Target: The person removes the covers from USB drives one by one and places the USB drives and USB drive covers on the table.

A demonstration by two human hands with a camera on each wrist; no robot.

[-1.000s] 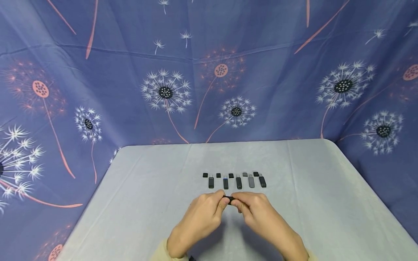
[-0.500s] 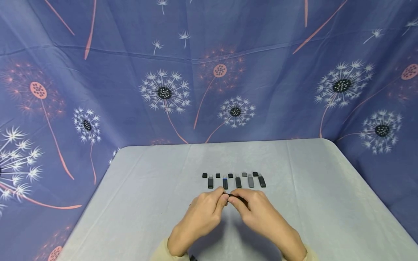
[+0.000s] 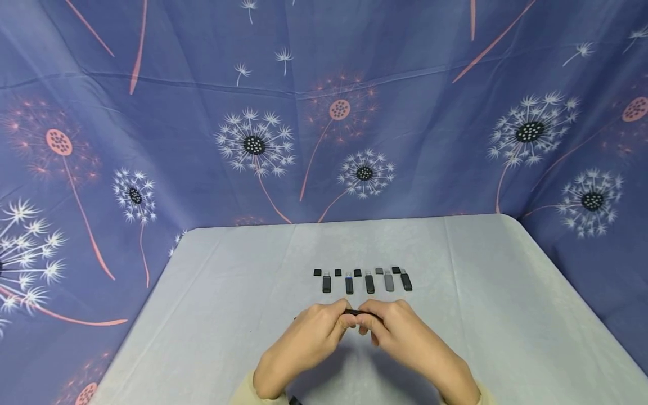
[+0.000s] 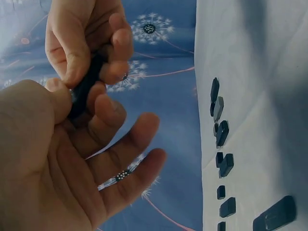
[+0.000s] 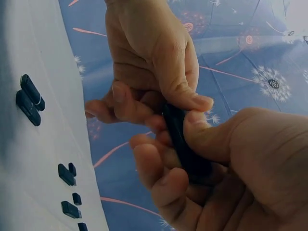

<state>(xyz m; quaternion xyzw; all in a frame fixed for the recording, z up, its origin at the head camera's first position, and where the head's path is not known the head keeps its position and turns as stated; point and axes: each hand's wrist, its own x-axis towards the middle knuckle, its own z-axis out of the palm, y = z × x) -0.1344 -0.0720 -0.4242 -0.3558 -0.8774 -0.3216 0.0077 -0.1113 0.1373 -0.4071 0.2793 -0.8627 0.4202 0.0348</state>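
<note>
Two hands busy, left hand (image 3: 310,336) and right hand (image 3: 402,331), both pinching one black stick (image 5: 180,137). Stick is up off the table (image 3: 228,281), in front of the person, held between the hands near the middle of the head view. Left thumb and index nip one end; the other left fingers spread loosely, holding nothing. Right thumb presses the side, right fingers curl round the other end. Thumb tips sit close together. Cap on or off the held stick: hard to tell, fingers cover most of it.

Just beyond the hands, a row of five USB drives, connectors pointing away from the person. Left to right: black drive (image 3: 327,283), blue-connector drive (image 3: 349,284), third drive (image 3: 370,284) in black, grey drive (image 3: 388,282), slightly tilted black drive (image 3: 407,282) at the right end. Each has a small cap just beyond it, to the left; four dark, grey cap (image 3: 379,270) by the grey one. Right wrist view also shows two dark pieces (image 5: 33,91) lying side by side on the table, apart from the row. Blue dandelion cloth (image 3: 430,140) hangs behind the table. Pale sleeves (image 3: 257,390) at the bottom edge.
</note>
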